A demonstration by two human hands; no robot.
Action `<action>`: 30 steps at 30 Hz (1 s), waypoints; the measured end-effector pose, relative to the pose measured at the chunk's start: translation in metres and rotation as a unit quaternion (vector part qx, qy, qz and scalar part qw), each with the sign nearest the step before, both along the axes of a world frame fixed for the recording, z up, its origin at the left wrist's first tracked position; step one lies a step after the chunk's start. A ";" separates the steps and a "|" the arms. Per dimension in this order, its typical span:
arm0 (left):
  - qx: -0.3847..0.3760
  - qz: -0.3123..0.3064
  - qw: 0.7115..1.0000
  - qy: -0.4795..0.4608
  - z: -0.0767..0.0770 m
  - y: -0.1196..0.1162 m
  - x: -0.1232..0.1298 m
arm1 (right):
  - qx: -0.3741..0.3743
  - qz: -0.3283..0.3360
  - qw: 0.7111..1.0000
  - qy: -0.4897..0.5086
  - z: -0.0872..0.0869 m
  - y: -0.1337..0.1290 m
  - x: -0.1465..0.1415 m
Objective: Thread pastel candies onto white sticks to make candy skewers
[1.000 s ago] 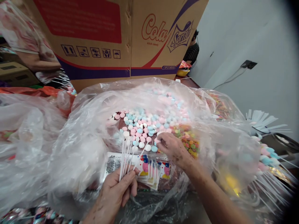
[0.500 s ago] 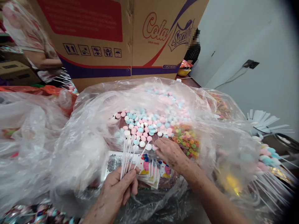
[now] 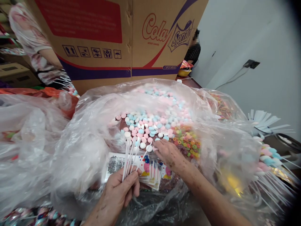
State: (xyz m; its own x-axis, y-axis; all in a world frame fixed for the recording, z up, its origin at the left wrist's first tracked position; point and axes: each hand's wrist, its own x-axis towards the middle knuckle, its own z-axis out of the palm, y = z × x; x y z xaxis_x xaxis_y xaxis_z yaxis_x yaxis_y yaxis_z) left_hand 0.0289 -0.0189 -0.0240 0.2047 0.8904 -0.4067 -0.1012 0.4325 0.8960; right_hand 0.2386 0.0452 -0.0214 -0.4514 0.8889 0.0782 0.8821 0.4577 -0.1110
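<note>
Several thin white sticks (image 3: 127,157) fan upward from my left hand (image 3: 123,186), whose fingers are closed round their lower ends. My right hand (image 3: 168,153) is at the near edge of the pile of pink, blue and white candies (image 3: 145,130), its fingers bent together; what they hold, if anything, is hidden. One stick slants toward a white candy (image 3: 149,148) beside my right fingertips. Colourful ring gummies (image 3: 188,141) lie just beyond my right hand. Below the sticks are printed packets (image 3: 115,163), with more short sticks on top.
Crumpled clear plastic (image 3: 87,141) surrounds the candies. A large cardboard box (image 3: 98,28) stands behind. Bundles of candy on sticks (image 3: 268,160) are at the right, near a fan of white strips (image 3: 265,121). Two people are partly visible behind the box, left and right.
My right hand has shifted slightly left at the candy edge. My left hand and its sticks have barely moved. The person at the back left has moved a little.
</note>
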 end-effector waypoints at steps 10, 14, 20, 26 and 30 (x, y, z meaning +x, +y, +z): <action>0.036 -0.036 0.998 0.044 -0.003 0.000 0.000 | -0.038 -0.171 0.885 0.431 -0.004 -0.002 0.005; 0.109 -0.053 0.985 0.126 -0.005 0.002 0.001 | -0.161 -0.199 0.654 0.712 0.006 -0.010 0.010; 0.146 -0.094 0.967 0.188 0.002 0.003 0.007 | -0.202 -0.178 0.546 0.793 0.014 -0.019 0.008; 0.134 -0.073 0.974 0.166 0.005 0.001 0.012 | -0.195 -0.173 0.548 0.795 0.013 -0.022 0.004; 0.118 -0.089 0.973 0.178 0.002 0.001 0.011 | -0.206 -0.168 0.554 0.789 0.013 -0.022 0.004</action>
